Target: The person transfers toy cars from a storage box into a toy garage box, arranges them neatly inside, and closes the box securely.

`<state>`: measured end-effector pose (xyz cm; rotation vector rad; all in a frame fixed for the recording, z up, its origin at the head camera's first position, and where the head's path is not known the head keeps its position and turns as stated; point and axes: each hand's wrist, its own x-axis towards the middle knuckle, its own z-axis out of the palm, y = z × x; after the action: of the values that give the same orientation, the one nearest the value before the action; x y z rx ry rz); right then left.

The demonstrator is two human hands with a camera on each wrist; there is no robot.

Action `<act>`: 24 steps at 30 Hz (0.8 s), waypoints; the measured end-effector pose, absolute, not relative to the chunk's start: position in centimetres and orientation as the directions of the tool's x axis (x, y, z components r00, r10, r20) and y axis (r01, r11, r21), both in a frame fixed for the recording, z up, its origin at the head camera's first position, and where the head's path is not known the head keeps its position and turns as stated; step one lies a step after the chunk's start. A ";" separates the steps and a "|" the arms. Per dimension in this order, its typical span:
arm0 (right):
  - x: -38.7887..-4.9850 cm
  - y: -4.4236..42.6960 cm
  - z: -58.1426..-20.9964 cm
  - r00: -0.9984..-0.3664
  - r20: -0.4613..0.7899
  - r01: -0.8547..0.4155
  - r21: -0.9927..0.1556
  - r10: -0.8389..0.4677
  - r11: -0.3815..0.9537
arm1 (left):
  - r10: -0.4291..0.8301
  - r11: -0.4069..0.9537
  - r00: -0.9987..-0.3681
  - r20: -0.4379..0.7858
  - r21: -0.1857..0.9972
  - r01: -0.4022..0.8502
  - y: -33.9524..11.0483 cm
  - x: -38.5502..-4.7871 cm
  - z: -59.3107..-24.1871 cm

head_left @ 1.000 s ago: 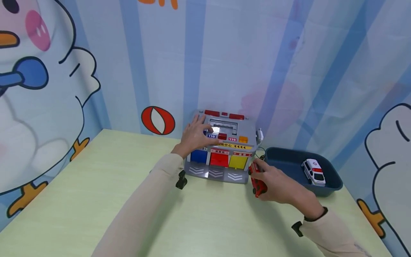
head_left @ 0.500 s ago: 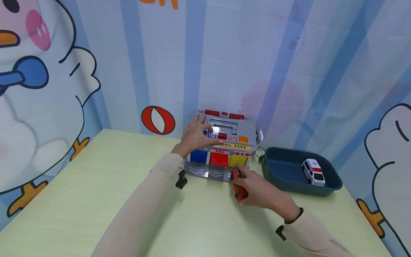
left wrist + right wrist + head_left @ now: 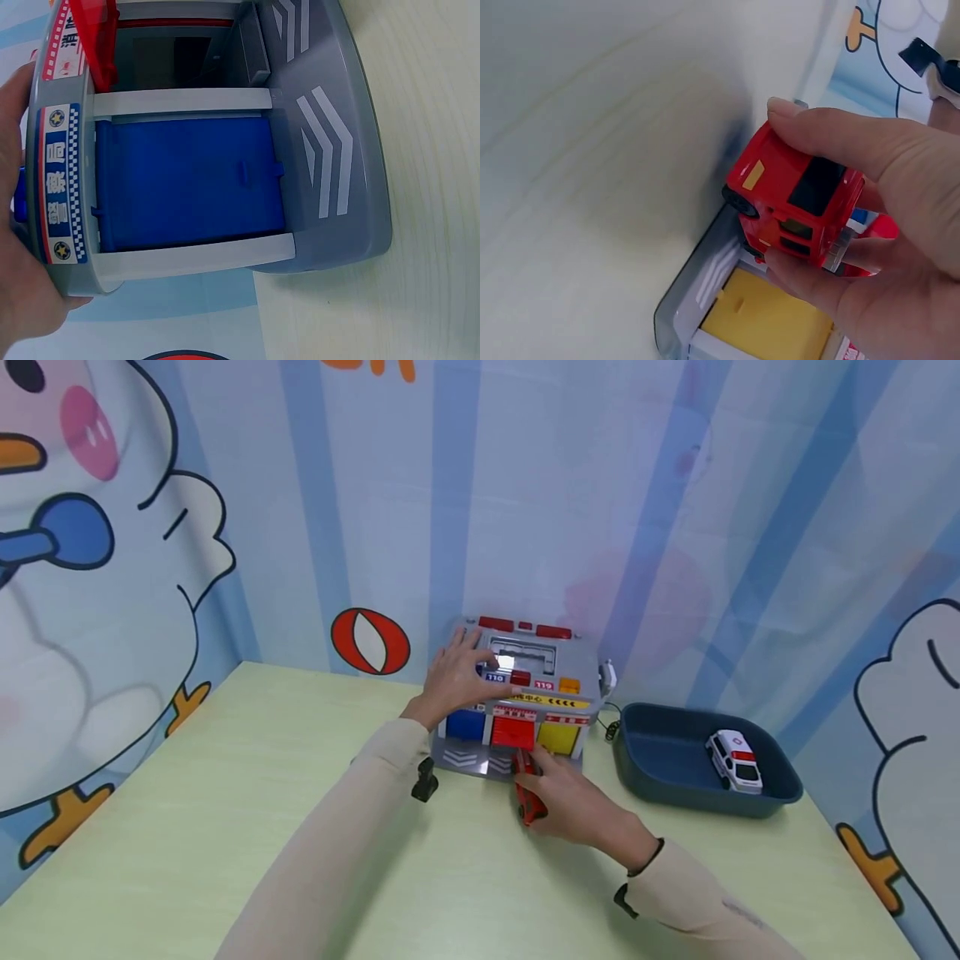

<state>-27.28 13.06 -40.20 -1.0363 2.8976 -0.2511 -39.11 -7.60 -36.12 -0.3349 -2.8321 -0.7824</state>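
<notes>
A grey toy rescue station point(image 3: 577, 660) stands against the backdrop, with blue point(image 3: 191, 184), red point(image 3: 513, 732) and yellow point(image 3: 769, 315) garage doors. Seen from the left wrist, the middle red door is swung up and a dark bay shows behind it. My left hand point(image 3: 456, 681) rests on the station's roof at the left, thumb along its front edge near a red button point(image 3: 520, 677). With thumb and fingers, my right hand point(image 3: 573, 797) grips a red toy car point(image 3: 802, 187) at the front ramp point(image 3: 337, 135), lined up with the red door.
To the right, a dark blue bin point(image 3: 652, 781) holds a white toy ambulance point(image 3: 733, 762). A coiled cord point(image 3: 612, 729) lies between station and bin. The pale table point(image 3: 300, 760) meets a printed cloth backdrop point(image 3: 375, 527) behind.
My right hand has carried the red toy car leftward, from beside the station's right edge to before the middle door. The red door looks tilted up now. My left hand stays put.
</notes>
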 end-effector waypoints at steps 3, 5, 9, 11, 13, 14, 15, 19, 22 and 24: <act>-27.5 12.7 -40.6 -0.774 -0.004 -0.625 -0.154 -0.633 0.765 | 0.165 0.834 -0.957 0.238 0.485 0.264 -7.6 -39.2 -36.1; -27.5 12.4 -40.8 -0.772 -0.005 -0.628 -0.142 -0.635 0.765 | 0.163 0.832 -0.957 0.240 0.488 0.264 -7.6 -39.2 -36.2; -27.5 11.8 -41.0 -0.775 -0.002 -0.627 -0.122 -0.632 0.769 | 0.165 0.830 -0.956 0.243 0.490 0.268 -7.6 -39.2 -36.1; -27.4 11.6 -41.0 -0.779 -0.005 -0.623 -0.116 -0.628 0.774 | 0.168 0.829 -0.956 0.242 0.490 0.270 -7.6 -39.1 -36.1; -27.5 11.4 -41.0 -0.778 -0.002 -0.624 -0.104 -0.628 0.774 | 0.167 0.829 -0.956 0.240 0.490 0.268 -7.6 -39.1 -36.1; -27.5 11.3 -41.1 -0.778 -0.001 -0.625 -0.099 -0.628 0.774 | 0.165 0.830 -0.957 0.239 0.491 0.265 -7.6 -39.1 -36.1; -27.5 11.2 -41.1 -0.778 0.001 -0.626 -0.097 -0.629 0.774 | 0.163 0.831 -0.958 0.237 0.490 0.263 -7.7 -39.1 -36.1; -27.5 10.9 -41.1 -0.777 0.008 -0.628 -0.090 -0.630 0.773 | 0.158 0.832 -0.961 0.228 0.493 0.254 -7.7 -39.1 -36.1; -27.5 10.7 -41.1 -0.772 0.015 -0.635 -0.088 -0.636 0.768 | 0.159 0.832 -0.961 0.224 0.493 0.253 -7.7 -39.1 -36.1; -27.6 10.5 -41.2 -0.764 0.024 -0.644 -0.083 -0.645 0.761 | 0.159 0.830 -0.961 0.226 0.496 0.254 -7.6 -39.1 -36.2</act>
<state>-27.56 10.54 -41.23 -1.0768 2.9425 -0.1348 -39.10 -7.65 -36.17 -0.3230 -2.8366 -0.8045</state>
